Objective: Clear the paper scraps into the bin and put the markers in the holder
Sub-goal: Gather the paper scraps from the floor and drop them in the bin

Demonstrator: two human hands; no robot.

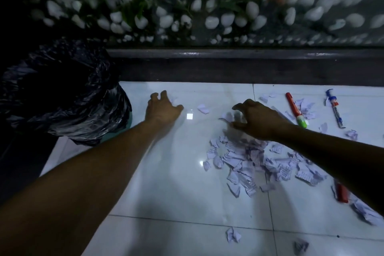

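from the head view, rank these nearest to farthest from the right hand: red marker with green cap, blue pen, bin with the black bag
1. The red marker with green cap, just to the right of the right hand.
2. The blue pen, further right, beyond that marker.
3. The bin with the black bag, far left, past the left hand.

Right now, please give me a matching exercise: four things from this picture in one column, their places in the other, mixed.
Things:
1. bin
2. red marker with green cap
3. blue pen
4. big scrap pile

Places:
A. far right
B. far left
C. below the right hand
D. just left of the blue pen

Pairs: 1-B, 2-D, 3-A, 4-C
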